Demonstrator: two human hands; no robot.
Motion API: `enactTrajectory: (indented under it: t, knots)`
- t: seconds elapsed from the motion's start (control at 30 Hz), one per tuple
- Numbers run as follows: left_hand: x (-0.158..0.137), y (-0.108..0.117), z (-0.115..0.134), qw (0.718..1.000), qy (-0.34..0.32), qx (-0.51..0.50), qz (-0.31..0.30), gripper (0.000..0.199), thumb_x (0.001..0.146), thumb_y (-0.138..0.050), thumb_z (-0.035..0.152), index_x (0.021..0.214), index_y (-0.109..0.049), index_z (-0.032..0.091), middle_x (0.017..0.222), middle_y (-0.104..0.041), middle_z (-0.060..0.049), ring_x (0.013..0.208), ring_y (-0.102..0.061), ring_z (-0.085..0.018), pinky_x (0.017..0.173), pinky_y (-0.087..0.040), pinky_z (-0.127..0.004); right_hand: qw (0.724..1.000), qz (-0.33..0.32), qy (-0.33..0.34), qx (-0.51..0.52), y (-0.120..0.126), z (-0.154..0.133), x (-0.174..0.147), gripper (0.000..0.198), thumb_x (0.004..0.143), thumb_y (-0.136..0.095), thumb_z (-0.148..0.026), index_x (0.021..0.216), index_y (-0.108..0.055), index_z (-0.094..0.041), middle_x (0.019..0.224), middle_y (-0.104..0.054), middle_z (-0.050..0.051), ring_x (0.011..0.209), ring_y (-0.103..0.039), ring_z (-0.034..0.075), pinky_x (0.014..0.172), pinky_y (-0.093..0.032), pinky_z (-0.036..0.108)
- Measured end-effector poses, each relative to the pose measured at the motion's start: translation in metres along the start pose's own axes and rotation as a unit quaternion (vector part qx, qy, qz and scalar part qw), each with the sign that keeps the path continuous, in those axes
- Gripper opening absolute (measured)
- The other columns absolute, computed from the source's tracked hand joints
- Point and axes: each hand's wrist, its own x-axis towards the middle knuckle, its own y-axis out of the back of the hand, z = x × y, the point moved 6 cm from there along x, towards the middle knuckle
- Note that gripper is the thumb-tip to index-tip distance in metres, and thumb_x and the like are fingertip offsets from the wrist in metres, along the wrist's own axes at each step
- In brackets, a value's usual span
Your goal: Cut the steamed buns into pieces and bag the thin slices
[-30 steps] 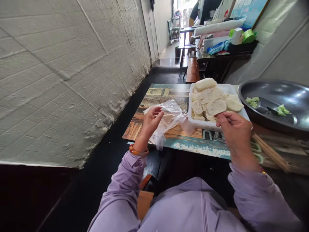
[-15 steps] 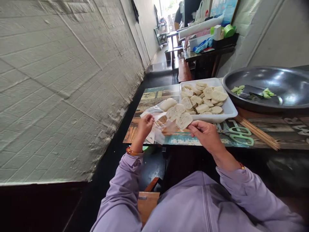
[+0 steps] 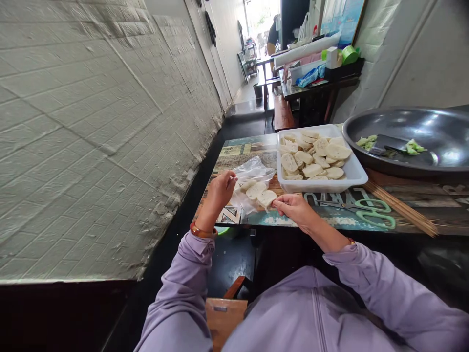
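One patterned surface [image 3: 340,223] bears a wide dark bowl [image 3: 449,139], a white tray [image 3: 318,185] and, left of that, a clear bag [image 3: 252,168]. The left hand [image 3: 221,189], fingers curled, pinches the bag's edge; the right hand [image 3: 293,206], thumb against finger, grips one pale slice [image 3: 266,197] beside the bag's near side.

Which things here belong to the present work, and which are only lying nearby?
Apparently in use:
Pale oval slices at the right hand
Clear plastic bag by the left hand
White rectangular plastic tray of slices

Probably just lying nearby:
Green-handled metal scissors
Large round dark bowl
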Motion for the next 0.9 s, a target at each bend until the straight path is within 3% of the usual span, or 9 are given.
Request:
enactTrajectory:
  t: [0.1,0.27,0.37,0.5,0.63,0.73,0.83,0.9]
  knots:
    - [-0.006,-0.003,0.000,0.996,-0.023,0.068,-0.051,0.010,0.088,-0.058,0.020,0.095,-0.064,0.016,0.073,-0.059,-0.001,0.067,-0.054,-0.016,0.067,-0.041,-0.027,0.999,0.016,-0.037,0.036,0.002,0.004,0.005,0.035,0.064,-0.071,-0.052,0.068,-0.066,-0.017,0.048,-0.053,-0.004,0.045,-0.040,0.008,0.046,-0.025,0.023]
    - [-0.014,-0.007,-0.003,0.980,-0.036,0.178,-0.086,0.014,0.088,-0.051,0.012,0.078,-0.060,0.017,0.089,-0.063,-0.010,0.078,-0.060,-0.020,0.068,-0.042,-0.030,0.998,0.045,-0.040,0.023,0.013,0.004,0.006,0.035,0.066,-0.069,-0.052,0.067,-0.066,-0.017,0.048,-0.053,-0.004,0.043,-0.035,0.007,0.045,-0.022,0.023]
    - [-0.014,-0.006,-0.008,0.995,-0.005,0.095,-0.042,0.011,0.087,-0.051,0.011,0.080,-0.057,0.018,0.084,-0.061,-0.006,0.074,-0.058,-0.018,0.066,-0.041,-0.028,0.999,0.038,-0.014,-0.028,0.012,0.003,0.005,0.031,0.066,-0.068,-0.048,0.063,-0.065,-0.018,0.047,-0.055,-0.003,0.046,-0.043,0.009,0.048,-0.030,0.024]
    - [-0.014,-0.003,-0.017,0.994,0.060,-0.056,0.077,0.009,0.088,-0.048,0.015,0.082,-0.051,0.020,0.071,-0.054,0.001,0.064,-0.053,-0.014,0.062,-0.039,-0.026,0.996,-0.025,-0.001,-0.088,-0.005,0.007,0.007,0.028,0.070,-0.065,-0.044,0.060,-0.065,-0.018,0.049,-0.059,-0.002,0.047,-0.048,0.010,0.050,-0.034,0.024]
    - [-0.021,-0.002,-0.012,0.983,0.032,-0.099,0.154,0.009,0.091,-0.045,0.018,0.084,-0.050,0.020,0.075,-0.056,0.001,0.066,-0.052,-0.013,0.064,-0.039,-0.025,0.994,-0.013,-0.009,-0.104,-0.013,0.011,0.020,0.027,0.069,-0.065,-0.043,0.061,-0.066,-0.018,0.048,-0.060,-0.001,0.046,-0.048,0.010,0.049,-0.035,0.024]
    - [-0.029,-0.005,-0.006,0.987,0.006,-0.101,0.126,0.010,0.093,-0.045,0.021,0.086,-0.052,0.021,0.071,-0.053,0.002,0.062,-0.050,-0.013,0.062,-0.037,-0.025,0.996,0.048,-0.019,-0.069,-0.010,0.012,0.033,0.029,0.065,-0.067,-0.047,0.061,-0.066,-0.018,0.047,-0.059,-0.001,0.046,-0.047,0.010,0.048,-0.033,0.024]
    - [-0.039,-0.012,-0.007,0.996,0.012,-0.072,0.045,0.008,0.090,-0.049,0.019,0.096,-0.055,0.020,0.066,-0.050,0.004,0.058,-0.048,-0.014,0.059,-0.035,-0.025,0.995,0.090,-0.019,-0.025,-0.006,0.011,0.040,0.035,0.062,-0.069,-0.052,0.061,-0.064,-0.018,0.049,-0.057,-0.001,0.046,-0.043,0.009,0.047,-0.030,0.023]
    - [-0.045,-0.015,-0.009,0.999,0.019,-0.036,0.002,0.019,0.085,-0.052,0.013,0.102,-0.055,0.020,0.069,-0.053,0.002,0.061,-0.051,-0.015,0.060,-0.036,-0.026,0.994,0.101,-0.029,-0.005,-0.007,0.012,0.041,0.037,0.061,-0.071,-0.054,0.061,-0.064,-0.018,0.049,-0.056,-0.002,0.045,-0.040,0.008,0.045,-0.026,0.022]
